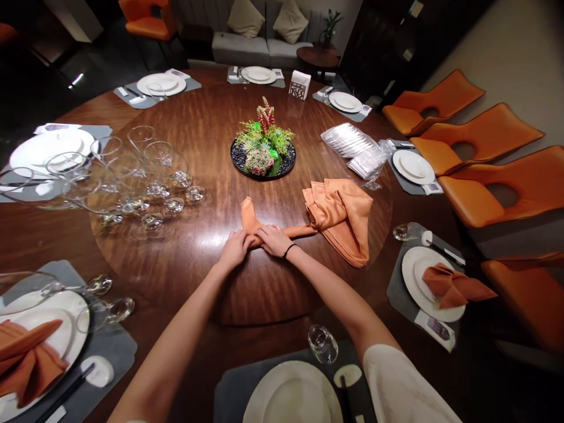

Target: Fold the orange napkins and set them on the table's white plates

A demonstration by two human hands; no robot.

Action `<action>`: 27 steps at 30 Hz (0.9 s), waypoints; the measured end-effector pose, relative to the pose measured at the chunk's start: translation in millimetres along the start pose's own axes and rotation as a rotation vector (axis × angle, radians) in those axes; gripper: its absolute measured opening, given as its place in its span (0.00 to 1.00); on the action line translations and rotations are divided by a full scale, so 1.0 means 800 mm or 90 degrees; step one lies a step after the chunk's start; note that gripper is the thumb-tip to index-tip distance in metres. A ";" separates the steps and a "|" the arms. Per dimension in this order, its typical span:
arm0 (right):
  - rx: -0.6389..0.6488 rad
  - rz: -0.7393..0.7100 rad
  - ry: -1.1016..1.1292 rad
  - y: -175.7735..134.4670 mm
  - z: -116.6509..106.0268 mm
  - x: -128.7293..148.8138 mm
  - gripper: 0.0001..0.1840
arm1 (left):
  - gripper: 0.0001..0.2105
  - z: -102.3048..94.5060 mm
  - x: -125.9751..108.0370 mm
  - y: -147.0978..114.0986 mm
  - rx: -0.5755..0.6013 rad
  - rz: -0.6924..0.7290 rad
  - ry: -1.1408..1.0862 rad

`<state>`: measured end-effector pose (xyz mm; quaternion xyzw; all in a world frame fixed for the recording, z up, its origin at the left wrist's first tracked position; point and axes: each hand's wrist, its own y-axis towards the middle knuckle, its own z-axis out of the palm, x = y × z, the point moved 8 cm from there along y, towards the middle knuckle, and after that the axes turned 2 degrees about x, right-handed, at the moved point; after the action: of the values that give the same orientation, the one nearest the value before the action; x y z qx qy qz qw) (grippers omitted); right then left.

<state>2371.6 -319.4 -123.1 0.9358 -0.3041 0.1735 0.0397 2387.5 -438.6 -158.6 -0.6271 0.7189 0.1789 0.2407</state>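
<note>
An orange cloth napkin [251, 218] lies rolled into a narrow strip on the round wooden turntable, its left end bent upward. My left hand [235, 248] has its fingers curled over the roll close to that bent end. Just beside it, my right hand [274, 240] grips the same roll; a dark band circles that wrist. Parts of the napkin are hidden beneath my fingers. Its right end reaches a pile of folded orange napkins [346, 214], where I cannot tell whether it touches or overlaps them.
Several wine glasses [152, 176] crowd the left of the turntable. A plant arrangement [264, 147] sits mid-table, with plastic-wrapped packets [352, 147] to its right. Nearest me are a plate [264, 405] and a small glass [323, 343]. Folded napkins rest on plates at left and right.
</note>
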 end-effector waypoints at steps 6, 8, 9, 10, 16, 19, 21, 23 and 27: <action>0.043 0.091 -0.011 0.023 0.008 -0.022 0.20 | 0.18 -0.026 -0.018 0.017 -0.029 0.101 0.040; 0.024 0.088 -0.016 0.030 0.000 -0.024 0.20 | 0.18 -0.027 -0.017 0.022 -0.009 0.123 0.062; 0.002 0.078 -0.018 0.033 -0.005 -0.023 0.21 | 0.17 -0.027 -0.013 0.027 -0.002 0.115 0.064; -0.020 0.064 -0.019 0.036 -0.011 -0.023 0.23 | 0.17 -0.027 -0.006 0.033 0.003 0.102 0.059; -0.002 0.019 -0.027 0.058 -0.009 -0.029 0.21 | 0.15 -0.026 0.025 0.069 0.020 0.027 0.017; 0.028 0.052 -0.026 0.075 -0.005 -0.044 0.19 | 0.19 -0.039 0.018 0.070 -0.031 0.043 0.054; 0.053 0.061 -0.022 0.086 -0.005 -0.052 0.18 | 0.21 -0.044 0.010 0.069 -0.034 0.065 0.094; 0.060 0.052 -0.021 0.095 -0.011 -0.057 0.19 | 0.20 -0.046 0.008 0.072 -0.012 0.068 0.131; 0.032 0.002 -0.029 0.109 -0.026 -0.065 0.27 | 0.15 -0.053 0.020 0.090 0.026 0.027 0.142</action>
<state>2275.2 -357.2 -124.5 0.9397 -0.3021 0.1602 0.0089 2309.5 -464.2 -136.3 -0.6227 0.7578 0.0988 0.1682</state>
